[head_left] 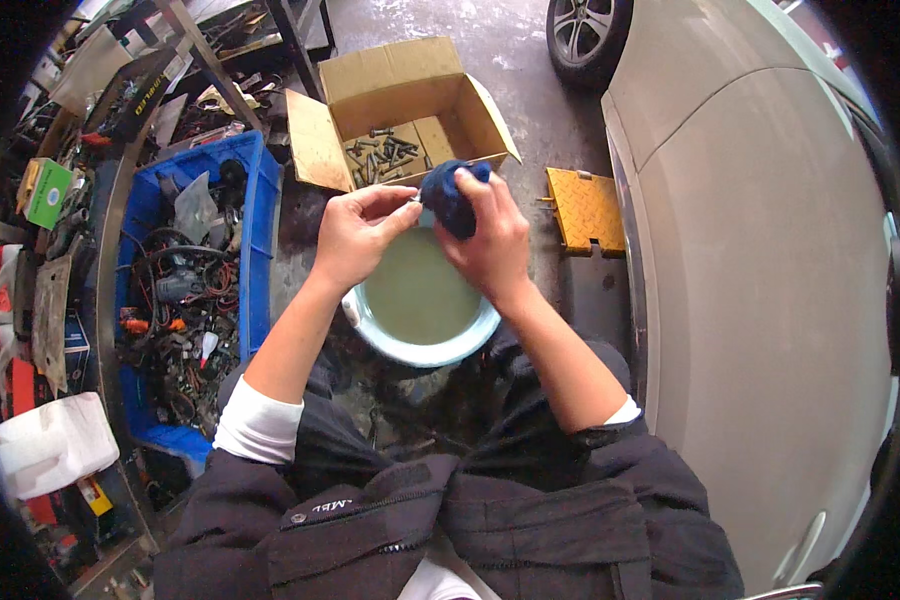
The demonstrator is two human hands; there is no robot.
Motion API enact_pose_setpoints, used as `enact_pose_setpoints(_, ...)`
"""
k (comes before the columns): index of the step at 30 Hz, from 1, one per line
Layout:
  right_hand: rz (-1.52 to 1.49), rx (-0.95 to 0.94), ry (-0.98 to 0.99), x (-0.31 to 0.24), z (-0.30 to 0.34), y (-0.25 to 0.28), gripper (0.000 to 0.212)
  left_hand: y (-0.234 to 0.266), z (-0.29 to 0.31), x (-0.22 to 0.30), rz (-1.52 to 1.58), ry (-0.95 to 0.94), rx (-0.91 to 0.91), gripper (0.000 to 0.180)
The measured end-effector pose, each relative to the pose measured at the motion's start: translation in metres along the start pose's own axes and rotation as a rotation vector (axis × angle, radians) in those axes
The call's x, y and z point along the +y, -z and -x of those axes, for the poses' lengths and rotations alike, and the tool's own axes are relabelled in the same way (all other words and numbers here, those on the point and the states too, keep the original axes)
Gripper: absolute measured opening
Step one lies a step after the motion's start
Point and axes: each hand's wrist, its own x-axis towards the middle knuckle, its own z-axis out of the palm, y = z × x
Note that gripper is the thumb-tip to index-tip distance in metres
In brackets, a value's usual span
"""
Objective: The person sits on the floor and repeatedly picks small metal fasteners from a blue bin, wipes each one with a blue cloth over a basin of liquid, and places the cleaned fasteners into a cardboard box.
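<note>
A dark blue cloth (pixel 450 200) is bunched in my right hand (pixel 497 240), whose fingers wrap around it. Close beside it, my left hand (pixel 355 238) pinches thumb and forefinger together on a small thing that meets the cloth; most of it is hidden. Both hands are above the far side of a pale blue basin (pixel 425 353) of murky greenish water (pixel 420 290). Just beyond them stands an open cardboard box (pixel 390 72), with several dark metal bolts (pixel 382 158) lying loose inside.
A blue crate (pixel 260 220) full of cables and parts stands to the left, beside a cluttered metal rack (pixel 110 230) with a white container (pixel 55 445). A light-coloured car (pixel 760 250) fills the right; a yellow tread-plate piece (pixel 585 210) lies near it.
</note>
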Motion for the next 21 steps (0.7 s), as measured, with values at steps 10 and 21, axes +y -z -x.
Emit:
enact_pose_setpoints(10, 0.101, -0.092, -0.051, 0.001, -0.007, 0.004, 0.065, 0.012, -0.008, -0.002, -0.029, 0.015, 0.061, 0.028)
enact_pose_setpoints(21, -0.157, -0.591, 0.129, 0.011, -0.018, 0.032, 0.063, 0.025, -0.014, -0.004, -0.172, -0.015, 0.13, 0.035)
